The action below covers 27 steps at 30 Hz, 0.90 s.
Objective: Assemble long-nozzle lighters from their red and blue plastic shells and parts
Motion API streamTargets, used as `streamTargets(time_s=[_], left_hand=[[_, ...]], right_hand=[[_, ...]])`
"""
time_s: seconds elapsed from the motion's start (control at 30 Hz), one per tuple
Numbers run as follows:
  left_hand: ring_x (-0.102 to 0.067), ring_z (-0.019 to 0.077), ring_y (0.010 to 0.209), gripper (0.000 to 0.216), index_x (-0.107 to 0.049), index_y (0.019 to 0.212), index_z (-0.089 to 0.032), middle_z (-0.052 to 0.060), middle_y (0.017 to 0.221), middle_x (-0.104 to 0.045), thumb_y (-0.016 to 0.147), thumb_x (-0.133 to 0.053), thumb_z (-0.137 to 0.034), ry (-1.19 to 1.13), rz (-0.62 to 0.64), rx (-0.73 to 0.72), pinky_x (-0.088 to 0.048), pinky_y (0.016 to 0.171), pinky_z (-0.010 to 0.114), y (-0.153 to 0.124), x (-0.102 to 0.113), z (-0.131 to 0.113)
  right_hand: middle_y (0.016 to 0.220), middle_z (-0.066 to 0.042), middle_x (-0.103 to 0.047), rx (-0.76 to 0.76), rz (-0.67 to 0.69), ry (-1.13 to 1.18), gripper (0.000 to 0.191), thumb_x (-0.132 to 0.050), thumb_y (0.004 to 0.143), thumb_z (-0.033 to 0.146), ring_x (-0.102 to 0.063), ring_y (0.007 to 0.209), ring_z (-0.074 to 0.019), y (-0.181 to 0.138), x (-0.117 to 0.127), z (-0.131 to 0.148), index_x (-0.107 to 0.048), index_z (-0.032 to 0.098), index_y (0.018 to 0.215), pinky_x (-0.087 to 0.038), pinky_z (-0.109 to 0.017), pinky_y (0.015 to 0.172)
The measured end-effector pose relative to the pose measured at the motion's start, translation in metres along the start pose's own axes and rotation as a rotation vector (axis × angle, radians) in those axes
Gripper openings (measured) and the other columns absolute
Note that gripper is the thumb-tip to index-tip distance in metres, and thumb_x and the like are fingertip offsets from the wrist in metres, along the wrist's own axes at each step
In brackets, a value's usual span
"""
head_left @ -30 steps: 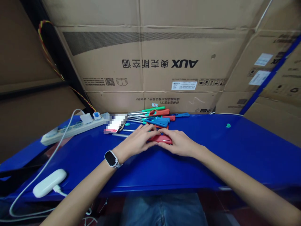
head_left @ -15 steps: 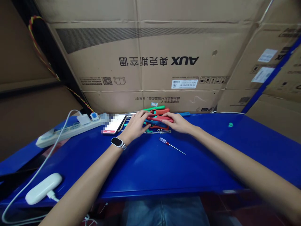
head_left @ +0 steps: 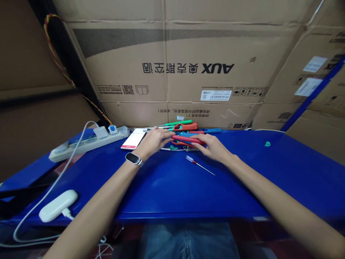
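Note:
Both hands are at a heap of long-necked lighters against the back cardboard. Between them is a red lighter [head_left: 185,139], lying crosswise over the pile. My left hand [head_left: 158,139] has its thumb and fingers closed at the lighter's left end. My right hand [head_left: 212,145] pinches the right end between thumb and fingers. Behind it lie an orange-red lighter [head_left: 185,126], a green lighter [head_left: 183,122] and a blue lighter [head_left: 211,130]. A small screwdriver [head_left: 192,159] with a clear and red handle rests in front of the pile.
A phone [head_left: 132,138] with a lit screen lies left of the heap, near a white power strip [head_left: 86,145]. A white oval device [head_left: 59,205] with a cable sits at the front left. A small green piece [head_left: 267,144] lies on the blue table [head_left: 172,194] at right.
The red lighter has turned in the hands and now shows a narrower edge. My right hand has shifted its grip a little lower; the whole view has drifted slightly.

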<state>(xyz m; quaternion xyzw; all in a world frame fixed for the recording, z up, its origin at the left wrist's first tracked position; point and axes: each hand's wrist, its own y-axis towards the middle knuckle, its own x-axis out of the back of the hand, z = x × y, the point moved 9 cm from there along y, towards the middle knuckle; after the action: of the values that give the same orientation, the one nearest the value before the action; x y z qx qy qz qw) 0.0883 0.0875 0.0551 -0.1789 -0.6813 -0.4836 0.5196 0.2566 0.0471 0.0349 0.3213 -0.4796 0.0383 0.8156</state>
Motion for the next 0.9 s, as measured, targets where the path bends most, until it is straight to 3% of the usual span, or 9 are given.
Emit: streamTargets(time_s=[0.17, 0.37, 0.53, 0.7, 0.9], left_hand=[[-0.064, 0.0235, 0.103, 0.027, -0.063, 0.124, -0.023, 0.007, 0.110, -0.072, 0.100, -0.051, -0.029, 0.025, 0.030, 0.010, -0.041, 0.086, 0.038, -0.001, -0.001, 0.000], [-0.058, 0.0243, 0.100, 0.029, -0.062, 0.124, -0.020, 0.009, 0.112, -0.069, 0.100, -0.048, -0.025, 0.083, -0.059, 0.047, -0.043, 0.086, 0.039, 0.008, 0.003, 0.007], [-0.056, 0.0261, 0.104, 0.034, -0.062, 0.123, -0.016, 0.012, 0.117, -0.065, 0.096, -0.041, -0.011, 0.091, -0.088, 0.101, -0.047, 0.088, 0.041, 0.015, -0.013, 0.024], [-0.058, 0.0255, 0.106, 0.032, -0.065, 0.114, -0.015, 0.014, 0.117, -0.062, 0.098, -0.037, -0.014, 0.014, -0.067, 0.067, -0.049, 0.094, 0.043, 0.008, -0.032, 0.021], [-0.059, 0.0263, 0.113, 0.030, -0.065, 0.117, -0.015, 0.013, 0.118, -0.061, 0.096, -0.043, -0.017, 0.012, 0.006, 0.092, -0.050, 0.099, 0.043, 0.003, -0.046, 0.019]], right_hand=[[0.109, -0.007, -0.074, 0.067, 0.023, -0.114, 0.035, -0.044, 0.100, 0.040, -0.065, 0.082, -0.0211, -0.001, -0.001, 0.005, -0.068, 0.024, 0.119, -0.048, -0.037, 0.079], [0.123, -0.011, -0.069, 0.056, -0.017, -0.225, 0.039, -0.042, 0.101, 0.034, -0.062, 0.107, -0.0256, 0.016, 0.002, -0.002, -0.060, 0.020, 0.133, -0.043, -0.040, 0.087], [0.133, -0.011, -0.063, 0.001, 0.009, -0.285, 0.043, -0.045, 0.098, 0.027, -0.058, 0.114, -0.0283, 0.035, -0.006, -0.022, -0.055, 0.023, 0.140, -0.044, -0.045, 0.092], [0.124, -0.011, -0.067, -0.053, -0.014, -0.228, 0.037, -0.049, 0.097, 0.026, -0.060, 0.109, -0.0277, 0.041, -0.020, -0.035, -0.065, 0.023, 0.130, -0.046, -0.047, 0.094], [0.133, -0.010, -0.064, -0.121, 0.019, -0.188, 0.039, -0.044, 0.098, 0.025, -0.058, 0.121, -0.0260, 0.043, -0.032, -0.037, -0.063, 0.021, 0.132, -0.044, -0.046, 0.103]])
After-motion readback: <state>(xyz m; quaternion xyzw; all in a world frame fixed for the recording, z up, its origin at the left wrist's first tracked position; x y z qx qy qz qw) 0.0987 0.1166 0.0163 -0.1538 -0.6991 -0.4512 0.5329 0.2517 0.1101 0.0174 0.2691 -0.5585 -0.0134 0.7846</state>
